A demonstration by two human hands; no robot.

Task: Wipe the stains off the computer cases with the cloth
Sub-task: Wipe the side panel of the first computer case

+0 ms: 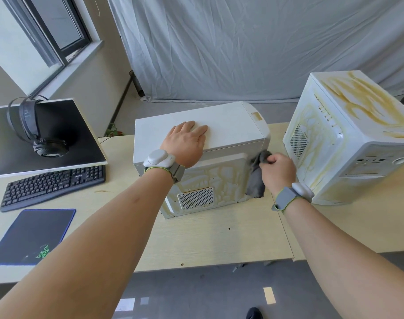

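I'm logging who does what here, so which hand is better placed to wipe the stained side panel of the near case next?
Right. The right hand already grips the grey cloth against the near case, beside its yellow-stained panel. The left hand lies flat on the case's top, apparently steadying it.

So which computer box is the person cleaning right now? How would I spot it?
Look at the pale wooden table with two white computer cases on it. It's the middle case, with the left hand flat on top and the right hand pressing a grey cloth to its side. Its top looks clean, while the right case has yellow smears on top.
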